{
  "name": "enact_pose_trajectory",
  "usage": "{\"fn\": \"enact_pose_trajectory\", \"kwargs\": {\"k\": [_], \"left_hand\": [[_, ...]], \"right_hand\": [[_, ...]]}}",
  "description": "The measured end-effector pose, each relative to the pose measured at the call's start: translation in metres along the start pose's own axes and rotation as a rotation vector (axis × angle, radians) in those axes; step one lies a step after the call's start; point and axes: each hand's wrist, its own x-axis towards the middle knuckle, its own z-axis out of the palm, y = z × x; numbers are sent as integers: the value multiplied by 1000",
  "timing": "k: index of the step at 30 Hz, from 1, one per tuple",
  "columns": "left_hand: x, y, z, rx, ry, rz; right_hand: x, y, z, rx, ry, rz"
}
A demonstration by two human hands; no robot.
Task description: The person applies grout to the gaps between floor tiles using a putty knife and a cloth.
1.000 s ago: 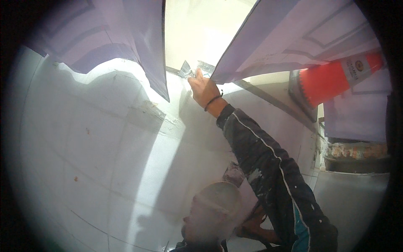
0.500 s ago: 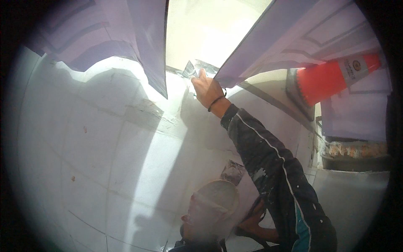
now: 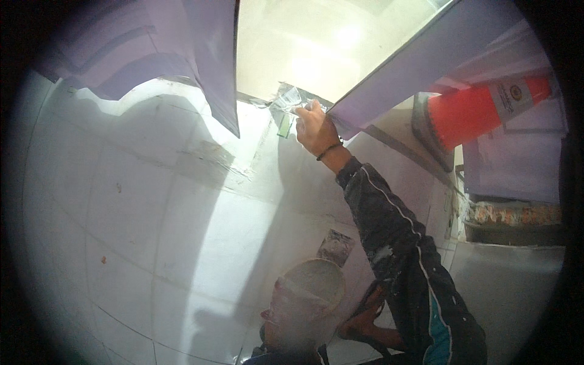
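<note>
My right hand (image 3: 317, 129) reaches to the far edge of the tiled floor, with thumb and fingers closed at a thin, shiny grey piece (image 3: 288, 98). Glare hides its exact kind. A small green strip (image 3: 284, 126) shows just below it, beside my fingertips. Near my body is a round, pale tub (image 3: 315, 285) with a smeared side. At its left edge a reddish fingertip of my left hand (image 3: 266, 314) shows; the rest of that hand is hidden. A dark, spotted flat rectangle (image 3: 336, 246) lies against the tub's far rim.
Purple sheets hang at left (image 3: 217, 67) and right (image 3: 401, 73), either side of a bright pale surface (image 3: 292, 36). An orange cone (image 3: 462, 115) leans over at right, near a broken wall edge (image 3: 511, 214). My sandalled foot (image 3: 359, 325) is beside the tub.
My right hand has shifted slightly right and a little lower, fingers still closed. The green strip now shows beside it. The tub has hardly moved.
</note>
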Motion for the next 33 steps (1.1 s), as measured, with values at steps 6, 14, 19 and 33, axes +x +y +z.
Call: {"fn": "enact_pose_trajectory", "kwargs": {"k": [6,14,19,33], "left_hand": [[0,-39,-5,-149,-30,53],[0,-46,-13,-88,11,-58],[0,-58,-14,-32,-14,-29],[0,-47,-12,-58,-24,6]], "right_hand": [[-3,15,14,120,9,35],[2,28,-9,91,33,38],[-12,53,-26,41,-60,-42],[-20,52,-7,-44,-38,-188]]}}
